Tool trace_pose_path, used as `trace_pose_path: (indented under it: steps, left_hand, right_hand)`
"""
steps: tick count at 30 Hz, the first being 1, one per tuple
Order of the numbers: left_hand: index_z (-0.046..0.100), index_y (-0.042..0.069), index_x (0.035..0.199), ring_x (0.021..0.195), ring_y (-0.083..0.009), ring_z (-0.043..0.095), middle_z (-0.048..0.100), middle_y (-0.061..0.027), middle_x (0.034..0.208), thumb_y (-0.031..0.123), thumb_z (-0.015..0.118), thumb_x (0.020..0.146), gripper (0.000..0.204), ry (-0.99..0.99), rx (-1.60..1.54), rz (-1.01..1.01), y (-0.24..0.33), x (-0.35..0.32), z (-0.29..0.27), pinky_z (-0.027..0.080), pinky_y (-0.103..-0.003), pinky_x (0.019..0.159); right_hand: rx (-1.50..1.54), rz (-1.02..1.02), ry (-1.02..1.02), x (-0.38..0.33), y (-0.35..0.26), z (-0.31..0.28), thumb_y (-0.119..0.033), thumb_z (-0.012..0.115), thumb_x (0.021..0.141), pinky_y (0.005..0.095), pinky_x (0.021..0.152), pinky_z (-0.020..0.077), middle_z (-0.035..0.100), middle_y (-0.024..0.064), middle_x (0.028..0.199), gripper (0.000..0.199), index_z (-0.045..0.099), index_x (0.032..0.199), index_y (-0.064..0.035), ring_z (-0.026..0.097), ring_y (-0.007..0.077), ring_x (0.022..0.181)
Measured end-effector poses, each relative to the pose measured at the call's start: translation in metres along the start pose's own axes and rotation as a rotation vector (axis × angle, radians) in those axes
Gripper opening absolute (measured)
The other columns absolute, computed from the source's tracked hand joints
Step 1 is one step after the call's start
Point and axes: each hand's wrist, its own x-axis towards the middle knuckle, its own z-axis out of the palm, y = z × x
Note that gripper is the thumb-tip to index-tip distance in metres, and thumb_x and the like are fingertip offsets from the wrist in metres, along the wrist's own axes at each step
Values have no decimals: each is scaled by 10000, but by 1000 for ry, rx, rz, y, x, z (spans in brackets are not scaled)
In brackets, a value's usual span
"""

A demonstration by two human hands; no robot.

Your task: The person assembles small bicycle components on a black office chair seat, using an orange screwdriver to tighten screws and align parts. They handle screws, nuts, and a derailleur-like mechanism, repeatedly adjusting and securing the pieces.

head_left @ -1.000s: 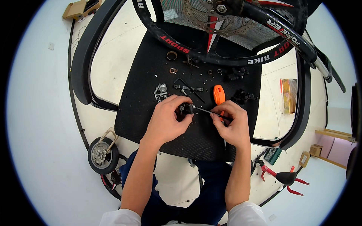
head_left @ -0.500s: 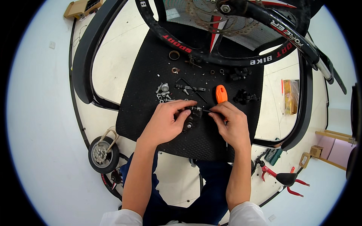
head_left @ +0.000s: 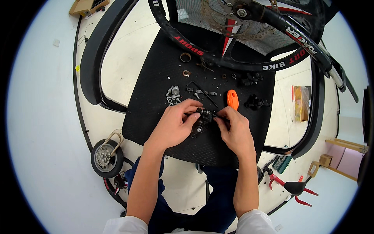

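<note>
A small black metal part, like a bicycle disc brake caliper (head_left: 204, 116), is held just above the black chair seat (head_left: 187, 153) by my left hand (head_left: 171, 124), thumb and fingers closed round its left side. My right hand (head_left: 237, 132) pinches a thin dark rod at the part's right side; its kind is mostly hidden by the fingers. An orange handle (head_left: 232, 100) lies just beyond my right hand. Farther up the seat are a black hex key (head_left: 207, 98) and a flat dark bracket (head_left: 190, 90). Silvery bolts and washers (head_left: 174, 93) sit in a pile beyond my left hand.
A bicycle wheel (head_left: 249, 64) with a brake disc and fork rests across the seat's far side. Black clamp-like parts (head_left: 257, 102) lie at the right, a brass-coloured ring (head_left: 186, 57) farther off. Armrests (head_left: 91, 62) flank the seat. A small wheel (head_left: 107, 159) stands at lower left.
The view has shifted slightly, so the seat and its parts appear a little lower and to the right. The caliper is turned a little and shows more. Both hands keep their hold.
</note>
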Motion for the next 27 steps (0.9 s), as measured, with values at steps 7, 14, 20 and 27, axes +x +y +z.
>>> trace_pose_path:
  steps: [7, 14, 20, 27]
  left_hand:
    - [623, -8, 1074, 759, -67, 565, 687, -35, 844, 32, 573, 972, 120, -46, -47, -106, 0, 1, -6, 477, -243, 735]
    - [628, -19, 1051, 797, -66, 601, 715, -46, 878, 52, 593, 973, 111, 6, -191, -178, -2, 2, -1, 497, -251, 740]
    - [699, -44, 1047, 774, -93, 644, 728, -72, 880, 45, 666, 926, 153, 26, -200, -206, -7, 4, -5, 526, -242, 710]
    - [714, -56, 1058, 863, -114, 687, 734, -101, 941, 1, 697, 890, 178, 56, -229, -180, -8, 2, -3, 546, -229, 787]
  right_hand:
    - [-134, -259, 82, 3, 6, 3, -20, 685, 855, 397, 693, 511, 648, 144, 834, 74, 643, 908, 11, 632, 338, 762]
    - [-55, -158, 27, 2, 3, 2, -24, 692, 857, 385, 687, 511, 650, 135, 846, 73, 651, 912, 1, 633, 319, 751]
    - [-26, 25, -24, 3, -1, -5, 14, 704, 834, 373, 695, 516, 663, 138, 870, 94, 642, 904, 10, 651, 319, 769]
    - [-126, -285, 48, 4, 12, -4, -22, 701, 846, 376, 693, 514, 673, 135, 874, 74, 667, 906, 7, 653, 319, 786]
